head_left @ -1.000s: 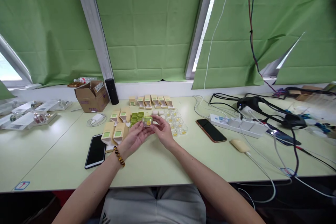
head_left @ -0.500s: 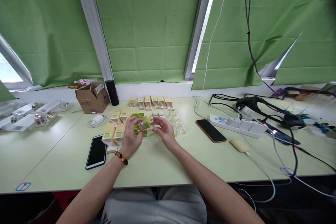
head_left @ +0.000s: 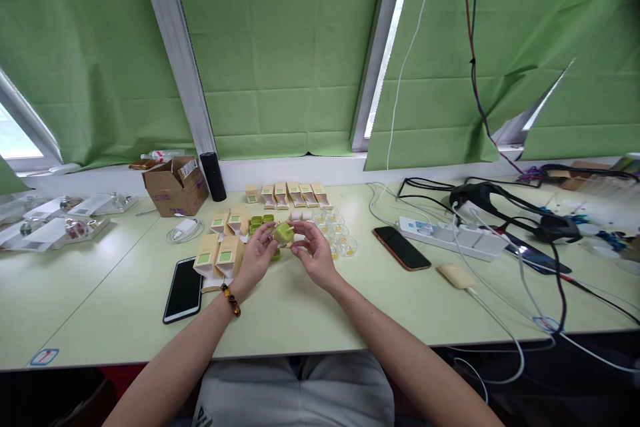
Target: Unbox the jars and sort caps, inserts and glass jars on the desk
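Between my two hands is a small container with a green, rounded-square cap [head_left: 284, 233] and thin pale-yellow bits, maybe cord, at its sides. My left hand [head_left: 256, 257] grips it from the left with thumb and fingers. From the right, the fingertips of my right hand [head_left: 316, 255] pinch its side. More green caps [head_left: 257, 221] lie just behind my left hand, partly hidden by it. Small clear cups [head_left: 343, 238] with yellow centres stand to the right of my right hand. Open cream cardboard boxes [head_left: 230, 255] with green labels stand left of my left hand.
A row of cream boxes [head_left: 295, 195] stands at the back. A phone [head_left: 183, 290] lies at left, another phone [head_left: 401, 248] at right beside a white power strip [head_left: 450, 239]. Cables and a black headset [head_left: 473, 197] fill the right side. A brown carton [head_left: 176, 188] stands back left.
Both hands have turned the container so its green cap faces me more, and its clear body no longer shows. My left hand has shifted slightly right.
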